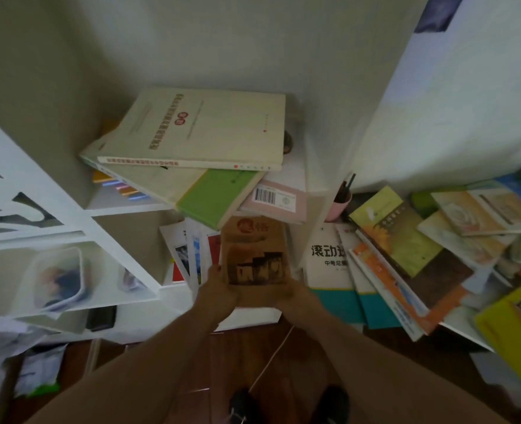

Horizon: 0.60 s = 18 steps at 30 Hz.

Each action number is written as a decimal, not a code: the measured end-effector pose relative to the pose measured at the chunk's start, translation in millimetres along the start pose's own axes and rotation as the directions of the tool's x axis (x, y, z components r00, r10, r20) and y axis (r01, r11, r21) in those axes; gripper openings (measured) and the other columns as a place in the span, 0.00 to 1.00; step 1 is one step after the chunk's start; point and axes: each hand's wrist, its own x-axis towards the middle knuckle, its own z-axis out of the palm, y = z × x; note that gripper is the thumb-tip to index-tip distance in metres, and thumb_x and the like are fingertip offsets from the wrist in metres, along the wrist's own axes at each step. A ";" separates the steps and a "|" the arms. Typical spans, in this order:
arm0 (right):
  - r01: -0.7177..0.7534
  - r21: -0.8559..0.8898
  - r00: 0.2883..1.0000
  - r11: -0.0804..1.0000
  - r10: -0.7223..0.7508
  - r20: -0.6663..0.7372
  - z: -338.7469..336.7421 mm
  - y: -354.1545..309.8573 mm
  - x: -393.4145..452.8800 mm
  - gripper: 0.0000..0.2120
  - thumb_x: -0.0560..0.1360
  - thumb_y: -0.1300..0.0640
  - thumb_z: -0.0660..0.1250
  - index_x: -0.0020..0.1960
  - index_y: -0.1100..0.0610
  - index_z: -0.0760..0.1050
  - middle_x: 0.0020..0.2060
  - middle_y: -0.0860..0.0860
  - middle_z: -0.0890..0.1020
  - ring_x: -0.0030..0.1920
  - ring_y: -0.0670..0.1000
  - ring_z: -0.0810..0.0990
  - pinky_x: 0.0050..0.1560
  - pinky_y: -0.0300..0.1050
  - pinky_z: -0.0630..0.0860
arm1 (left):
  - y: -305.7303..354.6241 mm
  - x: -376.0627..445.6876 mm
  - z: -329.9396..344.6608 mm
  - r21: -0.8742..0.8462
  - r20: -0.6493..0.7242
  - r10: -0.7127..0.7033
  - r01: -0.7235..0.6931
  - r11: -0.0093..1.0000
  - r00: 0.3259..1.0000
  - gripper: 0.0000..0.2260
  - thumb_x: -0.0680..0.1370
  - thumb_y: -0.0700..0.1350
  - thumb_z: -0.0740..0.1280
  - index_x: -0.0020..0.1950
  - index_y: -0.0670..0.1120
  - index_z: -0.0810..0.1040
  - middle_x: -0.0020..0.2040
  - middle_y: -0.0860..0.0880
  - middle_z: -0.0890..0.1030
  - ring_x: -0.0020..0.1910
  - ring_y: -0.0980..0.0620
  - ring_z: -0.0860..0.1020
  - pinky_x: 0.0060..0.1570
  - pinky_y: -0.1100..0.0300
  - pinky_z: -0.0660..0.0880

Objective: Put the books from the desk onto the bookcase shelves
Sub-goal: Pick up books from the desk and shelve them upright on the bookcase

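Note:
I hold a brown book (254, 252) with dark blocks on its cover by its near end, my left hand (218, 290) on its left corner and my right hand (293, 296) on its right. Its far end reaches into the lower compartment of the white bookcase (124, 209), over several thin books (189, 255) lying there. On the shelf above lies a loose stack: a cream book (210, 130) on top, a green-and-cream book (213, 194) under it, a pink one (279, 200) with a barcode. On the desk (464, 328) at the right lie several scattered books (400, 249).
A pink pen cup (340, 203) stands between the bookcase and the desk books. A clear plastic box (57, 280) fills a left compartment. A black phone-like object (101, 318) lies on the lowest board. My feet (286, 405) stand on a dark wooden floor.

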 end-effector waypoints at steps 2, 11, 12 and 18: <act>-0.069 0.265 0.992 0.962 0.093 -0.079 2.9 -2.5 -0.8 0.09 0.80 0.49 0.70 0.59 0.41 0.77 0.54 0.45 0.83 0.52 0.47 0.82 0.55 0.51 0.84 | 2.4 -3.4 3.1 -0.158 0.110 -0.068 0.085 0.984 0.992 0.10 0.79 0.48 0.74 0.57 0.52 0.77 0.52 0.51 0.82 0.53 0.52 0.81 0.62 0.47 0.80; -0.349 0.573 0.932 0.742 0.338 0.131 2.3 14.8 -13.6 0.12 0.81 0.62 0.70 0.63 0.56 0.76 0.57 0.59 0.82 0.55 0.59 0.83 0.39 0.49 0.81 | -10.8 -42.8 -8.8 0.001 0.069 -0.163 0.163 0.987 0.984 0.10 0.78 0.57 0.72 0.55 0.53 0.82 0.57 0.49 0.84 0.62 0.42 0.81 0.65 0.46 0.79; -0.335 0.590 0.939 0.735 0.315 0.142 2.0 15.7 -17.0 0.12 0.81 0.63 0.69 0.63 0.55 0.75 0.58 0.59 0.82 0.55 0.59 0.83 0.39 0.49 0.81 | -12.8 -42.8 -6.5 0.093 -0.037 -0.201 0.204 0.975 0.979 0.14 0.80 0.62 0.67 0.58 0.55 0.81 0.60 0.47 0.81 0.64 0.40 0.79 0.66 0.45 0.76; -0.292 0.506 0.955 0.811 0.275 0.109 -5.7 37.3 -54.8 0.06 0.83 0.60 0.66 0.58 0.51 0.74 0.56 0.57 0.82 0.52 0.60 0.84 0.44 0.56 0.86 | -29.7 -61.9 2.6 -0.381 0.002 -0.345 0.320 0.868 0.939 0.19 0.82 0.49 0.69 0.71 0.44 0.73 0.55 0.42 0.84 0.51 0.41 0.85 0.56 0.41 0.83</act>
